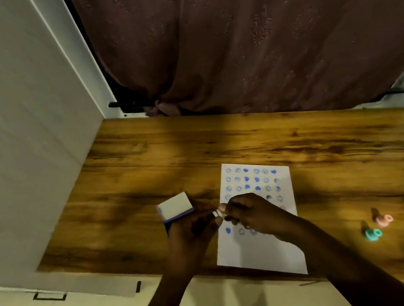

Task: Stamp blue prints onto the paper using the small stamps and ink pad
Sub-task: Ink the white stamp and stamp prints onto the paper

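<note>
A white sheet of paper (264, 252) lies on the wooden table, its upper part covered with several rows of blue prints. My right hand (254, 213) hovers over the paper's left edge, fingers pinched on a small white stamp (217, 214). My left hand (190, 233) is just left of it, fingertips touching the same stamp. The ink pad (175, 206), a white box with a blue-purple edge, sits on the table right above my left hand. A pink stamp (384, 220) and a teal stamp (373, 234) lie to the right of the paper.
The wooden table (143, 163) meets a white wall panel on the left and a dark reddish curtain (255, 35) at the back. The near edge of the table runs under my forearms. My feet show on the pale floor below.
</note>
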